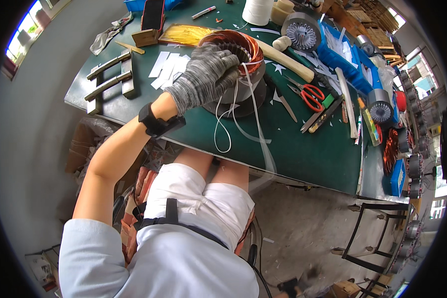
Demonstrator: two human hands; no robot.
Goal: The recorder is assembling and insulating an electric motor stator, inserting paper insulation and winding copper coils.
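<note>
A motor stator (253, 47) with copper windings stands on a dark round base on the green table. My left hand (206, 74), in a grey knitted glove, grips its near left rim with the fingers bent over the opening. White cord (224, 144) is wrapped over the windings on the right, and loops and ends hang toward the table's front edge. One stretch of it smears into a pale streak below that edge. My right hand (309, 278) is swung far out at the lower right, smeared by motion; its fingers cannot be made out.
Red-handled scissors (313, 97), a pale wooden bar (290, 60) and knives lie right of the stator. To the left are paper slips (169, 68), a metal stand (109, 82) and yellow strands (186, 35). A white cord spool (257, 12) and blue bins (338, 52) stand behind.
</note>
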